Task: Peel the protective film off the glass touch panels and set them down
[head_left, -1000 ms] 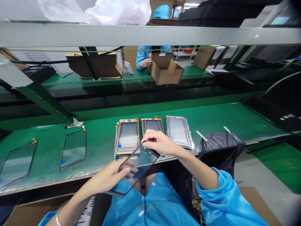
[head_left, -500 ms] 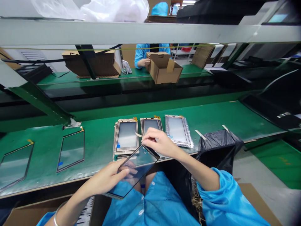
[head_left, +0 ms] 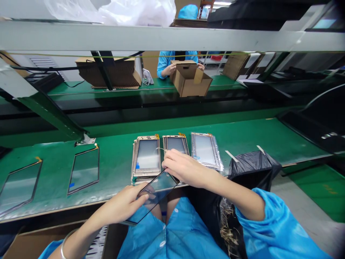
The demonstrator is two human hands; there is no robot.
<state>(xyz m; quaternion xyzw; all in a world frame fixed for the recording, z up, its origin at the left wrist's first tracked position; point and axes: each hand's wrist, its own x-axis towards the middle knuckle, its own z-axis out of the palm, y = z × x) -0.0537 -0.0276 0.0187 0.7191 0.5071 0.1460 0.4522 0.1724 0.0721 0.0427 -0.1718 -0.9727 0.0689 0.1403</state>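
Observation:
My left hand (head_left: 130, 203) grips the lower left edge of a black-framed glass touch panel (head_left: 159, 196), thumb on its face and fingers beneath. The panel is tilted over my lap at the table's front edge. My right hand (head_left: 184, 167) is pinched at the panel's upper end, covering that corner. From its fingertips a thin, pale, curled strip (head_left: 161, 149) sticks out. Just beyond lie a stack of panels with tan borders (head_left: 147, 154), a second stack (head_left: 175, 144) partly behind my right hand, and a plastic-wrapped stack (head_left: 205, 151).
Two framed glass panels (head_left: 84, 167) (head_left: 21, 187) lie on the green table at left. A black bag (head_left: 246, 163) is taped to the front edge at right, with discarded strips (head_left: 230, 226) below. Opposite, a co-worker handles a cardboard box (head_left: 194, 84) under a white beam (head_left: 172, 39).
My right hand has turned palm-down and closed in over the panel's upper end; the pale strip shows thinner. The co-worker's second hand now shows on the box. The view has shifted slightly.

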